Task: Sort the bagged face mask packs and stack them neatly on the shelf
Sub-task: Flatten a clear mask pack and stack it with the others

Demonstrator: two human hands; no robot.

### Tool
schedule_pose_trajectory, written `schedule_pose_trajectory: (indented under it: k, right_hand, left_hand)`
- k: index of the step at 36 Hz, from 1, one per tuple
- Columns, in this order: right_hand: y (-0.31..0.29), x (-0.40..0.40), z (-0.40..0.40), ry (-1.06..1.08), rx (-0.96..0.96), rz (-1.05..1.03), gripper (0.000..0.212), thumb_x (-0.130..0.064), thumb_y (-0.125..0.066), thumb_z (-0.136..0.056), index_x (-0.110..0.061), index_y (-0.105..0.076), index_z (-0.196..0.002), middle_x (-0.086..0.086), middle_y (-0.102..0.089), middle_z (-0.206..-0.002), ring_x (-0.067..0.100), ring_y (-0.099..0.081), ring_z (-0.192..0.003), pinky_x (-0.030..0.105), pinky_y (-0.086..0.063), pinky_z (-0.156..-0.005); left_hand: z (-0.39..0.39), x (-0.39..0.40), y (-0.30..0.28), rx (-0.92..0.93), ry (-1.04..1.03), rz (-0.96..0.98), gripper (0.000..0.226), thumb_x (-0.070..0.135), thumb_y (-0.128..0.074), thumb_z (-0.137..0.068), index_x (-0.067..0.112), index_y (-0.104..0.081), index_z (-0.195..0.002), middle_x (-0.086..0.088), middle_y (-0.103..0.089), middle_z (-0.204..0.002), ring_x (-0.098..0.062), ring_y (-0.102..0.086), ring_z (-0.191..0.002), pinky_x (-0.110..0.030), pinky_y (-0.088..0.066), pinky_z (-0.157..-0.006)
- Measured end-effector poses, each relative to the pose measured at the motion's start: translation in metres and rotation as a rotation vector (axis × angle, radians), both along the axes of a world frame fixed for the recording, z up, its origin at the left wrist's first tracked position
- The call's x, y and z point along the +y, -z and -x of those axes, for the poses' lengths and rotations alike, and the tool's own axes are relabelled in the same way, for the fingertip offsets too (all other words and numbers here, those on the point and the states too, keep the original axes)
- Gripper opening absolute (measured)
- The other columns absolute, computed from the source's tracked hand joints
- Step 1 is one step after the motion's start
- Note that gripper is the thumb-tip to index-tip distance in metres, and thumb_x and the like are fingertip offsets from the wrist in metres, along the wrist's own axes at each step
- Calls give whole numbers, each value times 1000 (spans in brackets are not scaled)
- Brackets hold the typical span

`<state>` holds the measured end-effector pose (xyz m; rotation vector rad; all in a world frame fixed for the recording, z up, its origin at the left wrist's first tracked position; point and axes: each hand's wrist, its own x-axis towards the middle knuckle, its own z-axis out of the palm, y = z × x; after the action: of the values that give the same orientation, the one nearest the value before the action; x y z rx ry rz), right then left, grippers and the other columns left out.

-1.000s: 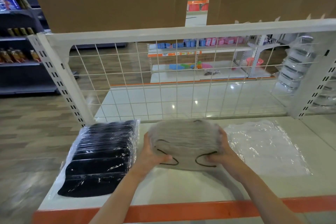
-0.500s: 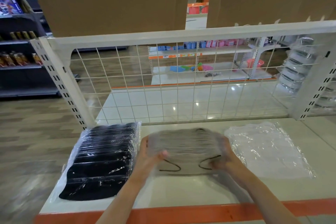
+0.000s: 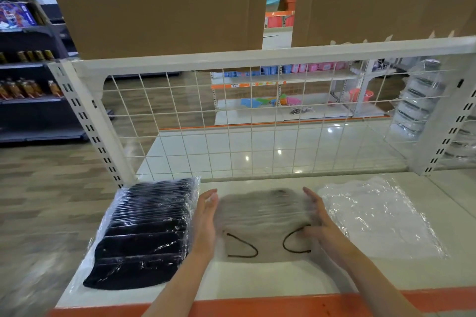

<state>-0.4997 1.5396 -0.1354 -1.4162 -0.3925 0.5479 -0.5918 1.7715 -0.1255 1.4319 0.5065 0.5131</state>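
Head view. The grey mask pack (image 3: 262,224) lies flat on the shelf (image 3: 257,280), between the two hands. The left hand (image 3: 206,221) stands on edge against the pack's left side, fingers straight and together, pointing away from the person; it grips nothing. The right hand (image 3: 319,221) stands on edge against the pack's right side, fingers extended, the thumb lying near the right ear loop; it also grips nothing. Both hands flank the pack with flat palms rather than closing on it.

The grey pack is a bagged stack of grey masks, blurred in this frame, with two black ear loops visible at its near edge. Directly outside the left hand, touching or just beside its back, lies the black mask pack (image 3: 144,234): a row of overlapped black masks in clear glossy wrap, reaching from the shelf's rear toward its front edge. Outside the right hand lies a clear plastic bag (image 3: 378,219), flat and crinkled; its contents cannot be told.

The shelf is white with an orange front strip (image 3: 257,306). Behind the hands rises a white wire grid back panel (image 3: 257,121) between slotted white uprights. Brown cardboard boxes (image 3: 159,2) stand on the level above. Beyond the grid: glossy white floor tiles, wood-pattern flooring to the left, and further store shelving.
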Motion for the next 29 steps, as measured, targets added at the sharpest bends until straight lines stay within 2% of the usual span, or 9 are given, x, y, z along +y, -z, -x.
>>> schedule_pose_trajectory:
  k: [3,7,12,15,17,19,22,25,29]
  right_hand:
    - [6,5,1,58,67,-61,69,5,-52,-53,-21,-55,-117,5,-66,-96,15,-62,-85,24,-50,-65]
    - [6,8,6,77,76,-110,56,12,-50,-61,-16,-57,-109,1,-65,-79,12,-58,-70,20,-46,-54]
    - [11,-1,9,21,159,-92,67,9,-52,-58,-16,-50,-120,16,-63,-100,24,-62,-84,37,-52,-69]
    - [13,-4,6,23,110,-17,71,5,-61,-58,-21,-48,-123,18,-61,-111,27,-60,-97,48,-45,-83]
    - [13,-4,6,19,125,-14,75,5,-65,-57,-22,-46,-125,15,-62,-110,28,-60,-100,51,-46,-86]
    - [11,-2,6,30,121,-8,76,5,-66,-57,-23,-47,-124,12,-64,-108,29,-61,-102,51,-47,-88]
    - [12,2,5,23,101,-22,77,4,-69,-57,-29,-50,-124,19,-61,-117,35,-59,-109,57,-44,-93]
    - [14,6,2,28,76,-36,74,8,-65,-58,-31,-54,-120,18,-61,-115,30,-60,-101,47,-47,-84]
    - [8,8,4,13,134,-92,74,12,-60,-54,-30,-56,-115,4,-67,-95,19,-65,-80,34,-52,-63]
  left_hand:
    - [1,-3,0,21,28,90,52,67,-54,-78,24,-65,-103,-12,-65,-108,-33,-61,-102,-55,-47,-93]
    - [0,-8,-9,-5,91,139,46,46,-47,-88,6,-63,-103,-20,-67,-94,-32,-68,-79,-42,-56,-68]
    - [5,4,7,6,46,179,63,68,-67,-66,18,-66,-103,-21,-63,-112,-40,-59,-107,-59,-45,-94]
    - [19,7,6,-36,127,106,90,77,-69,-53,16,-55,-117,-10,-62,-114,-24,-62,-105,-44,-51,-90]
    - [25,9,11,11,242,-38,107,82,-66,-49,23,-40,-134,3,-54,-126,-14,-57,-115,-40,-47,-99]
    - [29,13,17,83,329,-165,116,78,-71,-45,32,-27,-142,12,-46,-134,-10,-50,-122,-39,-42,-104]
    - [22,16,24,157,306,-185,113,57,-88,-43,37,-30,-138,1,-49,-133,-17,-54,-119,-44,-49,-97]
    - [13,14,26,110,295,-79,95,38,-90,-43,36,-41,-125,-5,-59,-123,-20,-63,-108,-42,-55,-88]
    - [6,16,21,76,264,-56,104,42,-91,-38,28,-42,-129,-4,-61,-122,-19,-62,-109,-43,-53,-92]
